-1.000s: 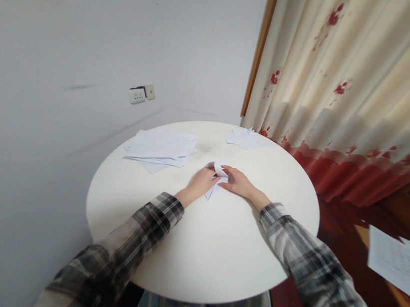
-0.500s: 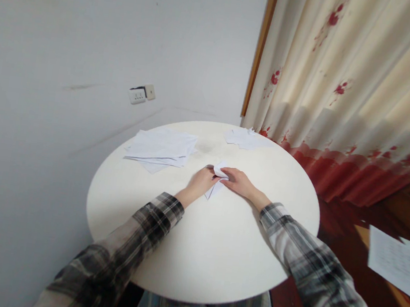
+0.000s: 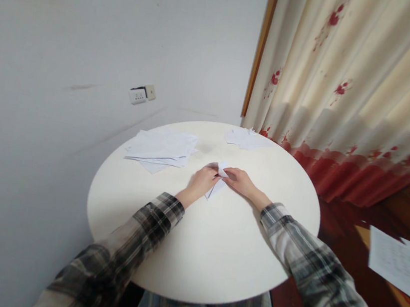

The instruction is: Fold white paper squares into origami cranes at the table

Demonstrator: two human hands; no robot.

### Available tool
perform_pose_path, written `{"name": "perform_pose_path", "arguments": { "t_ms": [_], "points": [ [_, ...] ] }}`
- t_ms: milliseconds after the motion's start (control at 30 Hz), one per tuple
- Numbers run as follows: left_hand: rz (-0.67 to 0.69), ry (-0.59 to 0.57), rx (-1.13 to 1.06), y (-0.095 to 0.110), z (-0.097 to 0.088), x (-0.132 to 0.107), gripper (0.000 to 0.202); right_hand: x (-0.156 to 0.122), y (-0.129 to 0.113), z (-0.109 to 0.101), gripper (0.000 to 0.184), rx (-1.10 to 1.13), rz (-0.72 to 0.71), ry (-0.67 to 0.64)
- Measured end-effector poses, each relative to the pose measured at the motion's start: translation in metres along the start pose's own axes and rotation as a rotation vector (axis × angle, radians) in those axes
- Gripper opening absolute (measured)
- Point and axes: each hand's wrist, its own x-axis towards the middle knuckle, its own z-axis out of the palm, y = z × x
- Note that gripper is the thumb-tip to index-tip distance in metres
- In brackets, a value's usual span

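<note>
Between my hands, near the middle of the round white table (image 3: 210,255), is a small folded piece of white paper (image 3: 215,190). My left hand (image 3: 202,181) is closed on its left side, with the fingertips pinching the paper. From the right, my right hand (image 3: 241,182) pinches the upper part, where a flap stands up and curls. A pointed lower end of the paper sticks out toward me below the fingers. Fingers partly hide its folds.
A stack of white paper sheets (image 3: 162,145) lies at the table's back left. Smaller paper pieces (image 3: 246,139) lie at the far edge. More written sheets (image 3: 398,264) rest on a wooden surface at right. A wall and curtain (image 3: 341,91) border the table.
The raised paper flap between my fingertips has shifted slightly and curls differently. Both hands stay in nearly the same place.
</note>
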Motion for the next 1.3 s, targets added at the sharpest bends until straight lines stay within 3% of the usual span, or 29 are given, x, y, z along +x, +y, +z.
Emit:
{"name": "perform_pose_path", "arguments": {
  "t_ms": [367,733,933,1067,1300],
  "points": [
    [0.045,0.168,-0.147,0.0021,0.0018,-0.0034,0.026,0.0007,0.0012,-0.0005,0.022,-0.016,0.031,-0.018],
    [0.037,0.129,-0.191,0.0034,0.0001,-0.0028,0.039,0.0007,-0.0008,0.0,0.01,-0.051,0.065,0.026],
    [0.04,0.136,-0.183,0.0036,0.0001,-0.0041,0.042,0.0,-0.0024,-0.0014,0.022,0.069,0.096,0.044],
    [0.065,0.186,-0.154,0.0023,0.0008,-0.0046,0.047,0.0005,-0.0027,-0.0009,0.024,0.059,0.118,0.061],
    [0.174,0.337,-0.077,0.0028,-0.0029,-0.0032,0.044,0.0009,-0.0055,-0.0018,0.012,-0.007,0.128,0.101]
  ]
}}
